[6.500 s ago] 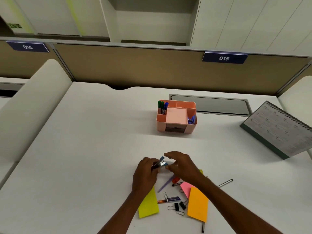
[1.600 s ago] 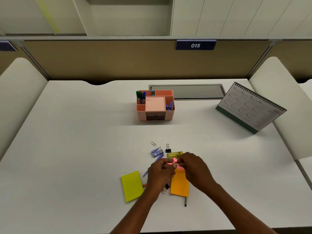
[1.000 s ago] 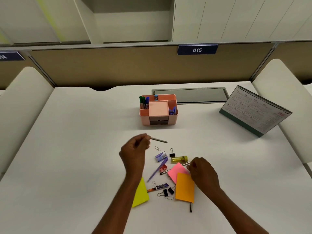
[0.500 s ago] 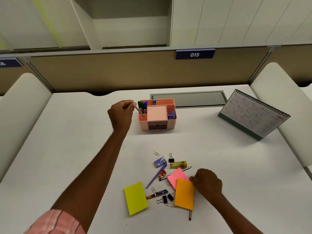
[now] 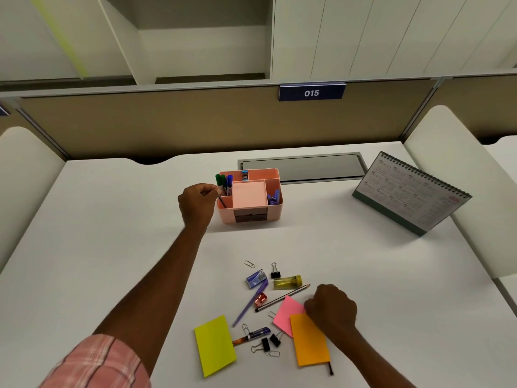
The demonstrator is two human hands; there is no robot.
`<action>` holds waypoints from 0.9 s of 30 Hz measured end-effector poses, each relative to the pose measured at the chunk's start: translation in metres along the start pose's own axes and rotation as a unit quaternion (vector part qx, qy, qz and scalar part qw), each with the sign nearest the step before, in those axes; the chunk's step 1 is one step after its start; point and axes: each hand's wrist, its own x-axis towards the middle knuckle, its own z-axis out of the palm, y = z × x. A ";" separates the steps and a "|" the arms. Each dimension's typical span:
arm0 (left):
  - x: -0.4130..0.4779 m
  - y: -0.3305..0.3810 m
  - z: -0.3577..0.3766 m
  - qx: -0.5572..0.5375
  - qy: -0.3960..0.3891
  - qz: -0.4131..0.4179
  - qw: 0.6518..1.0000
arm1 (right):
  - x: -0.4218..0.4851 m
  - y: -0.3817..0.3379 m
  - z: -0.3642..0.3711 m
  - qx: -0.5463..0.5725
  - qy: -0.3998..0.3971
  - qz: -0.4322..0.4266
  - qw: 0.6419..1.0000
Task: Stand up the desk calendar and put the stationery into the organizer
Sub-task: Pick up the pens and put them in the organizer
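Observation:
A pink organizer (image 5: 253,215) stands mid-desk with green and blue markers (image 5: 223,182) upright in its left compartment. My left hand (image 5: 197,204) is beside that compartment, pinching a thin dark pen (image 5: 222,202) whose lower end is inside it. My right hand (image 5: 331,306) rests as a closed fist on the desk, touching the pink sticky pad (image 5: 286,315) and orange sticky pad (image 5: 309,341). The desk calendar (image 5: 411,191) stands upright at the right. Loose stationery lies near me: a pencil (image 5: 282,298), a purple pen (image 5: 250,303), a yellow pad (image 5: 214,345), binder clips (image 5: 270,343).
A staple box (image 5: 256,278), a yellow-green tube (image 5: 288,281), a paper clip (image 5: 249,264) and a small orange sharpener (image 5: 260,299) lie in the pile. A grey cable hatch (image 5: 302,166) sits behind the organizer. White dividers flank the desk; a brown partition stands behind.
My left hand carried the thin pen from the pile up to the organizer and now lowers it into the left compartment. My right hand stayed by the sticky pads.

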 end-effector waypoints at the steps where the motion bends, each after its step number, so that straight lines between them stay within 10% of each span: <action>1: 0.000 -0.001 0.001 0.006 0.000 0.003 1.000 | 0.002 0.000 0.000 0.005 0.001 -0.001 1.000; 27: 0.009 -0.017 0.010 0.024 -0.020 0.007 0.999 | 0.008 -0.010 -0.072 0.253 0.208 -0.181 0.927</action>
